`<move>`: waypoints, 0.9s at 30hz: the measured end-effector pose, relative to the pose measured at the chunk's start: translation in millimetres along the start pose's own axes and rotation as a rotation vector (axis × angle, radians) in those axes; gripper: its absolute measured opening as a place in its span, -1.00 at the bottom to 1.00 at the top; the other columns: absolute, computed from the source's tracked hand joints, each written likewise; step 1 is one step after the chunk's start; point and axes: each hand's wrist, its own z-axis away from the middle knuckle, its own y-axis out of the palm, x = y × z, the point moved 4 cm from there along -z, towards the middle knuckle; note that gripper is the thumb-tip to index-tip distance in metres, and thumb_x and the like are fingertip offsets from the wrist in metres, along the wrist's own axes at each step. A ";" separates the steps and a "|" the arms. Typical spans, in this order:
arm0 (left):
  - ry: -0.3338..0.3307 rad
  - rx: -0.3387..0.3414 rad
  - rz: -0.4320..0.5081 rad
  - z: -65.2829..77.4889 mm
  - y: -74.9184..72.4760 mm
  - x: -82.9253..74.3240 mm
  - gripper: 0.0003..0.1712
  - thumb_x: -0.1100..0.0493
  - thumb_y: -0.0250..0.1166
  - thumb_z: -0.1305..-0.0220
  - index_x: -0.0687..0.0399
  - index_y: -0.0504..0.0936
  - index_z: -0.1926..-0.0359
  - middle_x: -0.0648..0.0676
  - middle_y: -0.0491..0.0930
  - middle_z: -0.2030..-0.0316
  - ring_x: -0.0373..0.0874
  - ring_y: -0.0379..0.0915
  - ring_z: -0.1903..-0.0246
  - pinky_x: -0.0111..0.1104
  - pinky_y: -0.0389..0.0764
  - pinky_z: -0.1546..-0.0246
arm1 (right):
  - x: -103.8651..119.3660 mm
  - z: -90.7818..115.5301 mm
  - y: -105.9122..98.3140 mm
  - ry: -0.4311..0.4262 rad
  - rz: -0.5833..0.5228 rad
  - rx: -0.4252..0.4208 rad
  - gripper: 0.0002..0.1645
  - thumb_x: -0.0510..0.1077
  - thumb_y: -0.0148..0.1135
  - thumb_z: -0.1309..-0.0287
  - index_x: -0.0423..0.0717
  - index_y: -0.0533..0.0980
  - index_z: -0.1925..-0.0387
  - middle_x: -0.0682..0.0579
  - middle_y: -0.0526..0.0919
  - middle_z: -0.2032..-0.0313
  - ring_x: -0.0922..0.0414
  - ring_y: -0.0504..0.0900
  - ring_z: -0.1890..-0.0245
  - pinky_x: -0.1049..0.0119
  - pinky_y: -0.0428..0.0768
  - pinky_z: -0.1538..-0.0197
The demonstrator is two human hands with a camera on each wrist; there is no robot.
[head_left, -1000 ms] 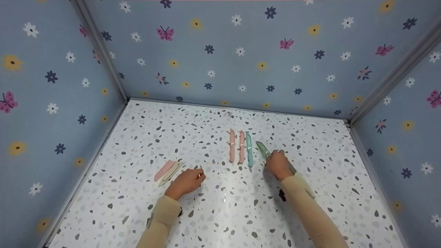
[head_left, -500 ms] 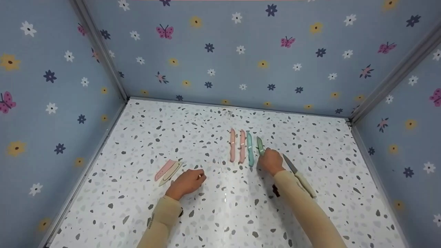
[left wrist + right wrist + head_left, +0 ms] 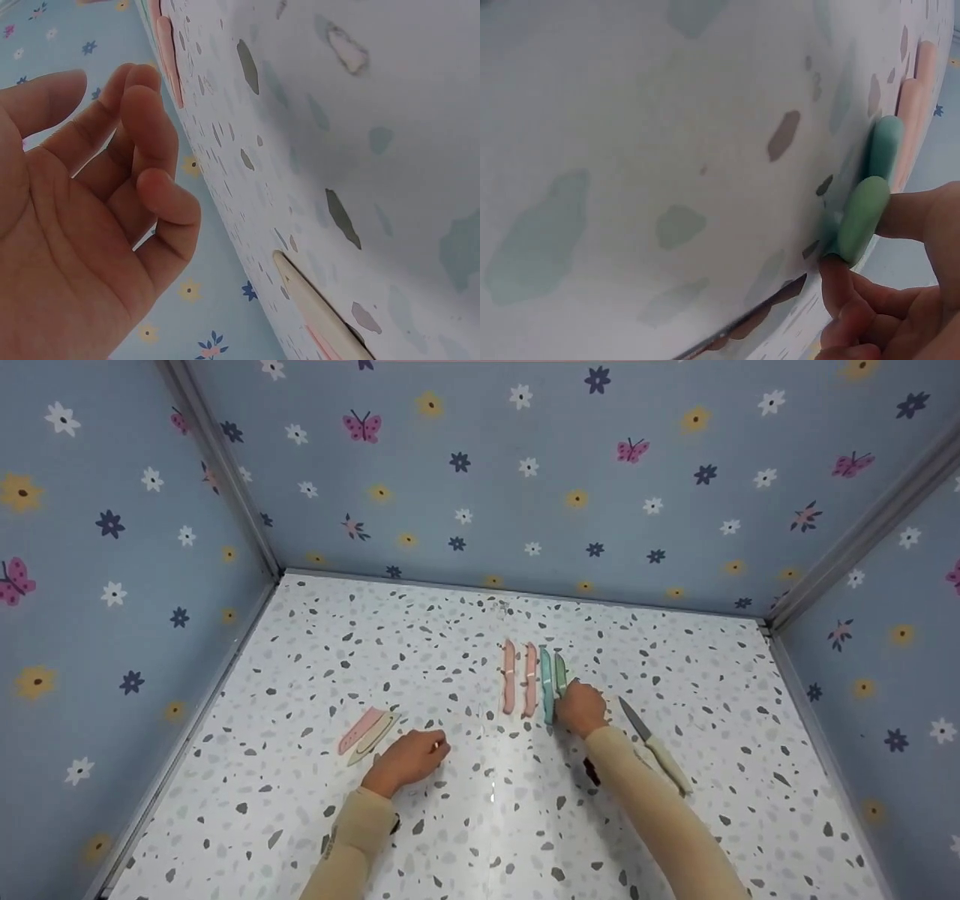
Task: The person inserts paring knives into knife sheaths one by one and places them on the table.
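Note:
My right hand (image 3: 581,709) pinches the handle of a green knife (image 3: 560,666), whose blade end looks covered by a green sheath. In the right wrist view, thumb and fingers grip the rounded green handle (image 3: 864,219) just beside a teal one (image 3: 886,146). The teal knife (image 3: 547,684) and two pink knives (image 3: 531,681) lie side by side to its left. My left hand (image 3: 409,759) hangs with loosely curled fingers and holds nothing. Nearest to it lie a cream sheath (image 3: 375,737) and a pink sheath (image 3: 360,730).
A cream-handled knife with a bare blade (image 3: 660,754) lies right of my right hand, partly behind the sleeve (image 3: 637,780). The speckled tabletop (image 3: 450,660) is bounded by blue flowered panels (image 3: 495,480) at the back and sides.
My right hand has moved left with the green knife, turning it upright alongside the teal one. The cream-handled knife has come into fuller view. The left hand stays put.

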 end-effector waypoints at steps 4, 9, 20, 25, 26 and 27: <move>0.014 -0.002 0.005 1.5 0.4 -0.6 -0.79 0.10 0.04 -0.42 -0.03 0.46 0.40 -0.04 0.39 0.59 -0.16 0.28 0.56 -0.28 0.33 0.48 | -1.6 -0.5 1.7 0.006 -0.005 0.010 -0.75 -0.11 0.09 -0.22 -0.25 0.51 0.30 -0.07 0.53 0.49 0.04 0.48 0.52 0.12 0.47 0.41; 0.036 -0.018 -0.005 1.7 -1.3 -1.9 -0.77 0.10 0.04 -0.41 -0.03 0.45 0.42 -0.04 0.36 0.61 -0.18 0.26 0.58 -0.28 0.31 0.50 | -2.7 -1.8 1.4 -0.006 -0.012 0.003 -0.76 -0.12 0.07 -0.21 -0.26 0.50 0.34 -0.07 0.52 0.53 0.03 0.47 0.55 0.12 0.45 0.46; 0.015 -0.021 -0.037 0.8 -2.1 -3.2 -0.79 0.09 0.04 -0.41 -0.02 0.48 0.38 -0.05 0.41 0.58 -0.17 0.30 0.57 -0.27 0.35 0.48 | -2.7 8.3 -7.8 -0.030 0.041 0.008 -0.56 -0.09 0.02 -0.27 -0.42 0.47 0.04 -0.24 0.56 0.29 -0.12 0.58 0.29 -0.02 0.54 0.22; 0.010 -0.041 -0.071 0.1 -4.6 -4.9 -0.78 0.10 0.05 -0.41 -0.01 0.47 0.41 -0.06 0.41 0.58 -0.17 0.31 0.57 -0.28 0.36 0.49 | -4.7 22.4 -18.6 -0.091 0.063 -0.007 -0.64 -0.06 0.12 -0.21 -0.36 0.53 0.27 -0.17 0.53 0.45 -0.05 0.53 0.46 0.03 0.51 0.37; 0.011 -0.047 -0.079 -0.2 -5.4 -5.4 -0.78 0.11 0.05 -0.41 -0.01 0.46 0.42 -0.06 0.40 0.58 -0.17 0.30 0.57 -0.28 0.36 0.49 | -5.7 25.8 -20.7 -0.104 0.065 -0.017 -0.65 -0.06 0.13 -0.20 -0.35 0.54 0.30 -0.15 0.52 0.49 -0.02 0.51 0.51 0.04 0.50 0.41; 0.012 -0.052 -0.085 -0.6 -6.1 -6.1 -0.78 0.11 0.06 -0.40 -0.01 0.46 0.43 -0.05 0.39 0.57 -0.17 0.29 0.56 -0.28 0.35 0.48 | -6.9 29.5 -22.7 -0.117 0.065 -0.021 -0.66 -0.06 0.14 -0.20 -0.33 0.54 0.34 -0.13 0.51 0.53 0.00 0.47 0.54 0.06 0.48 0.45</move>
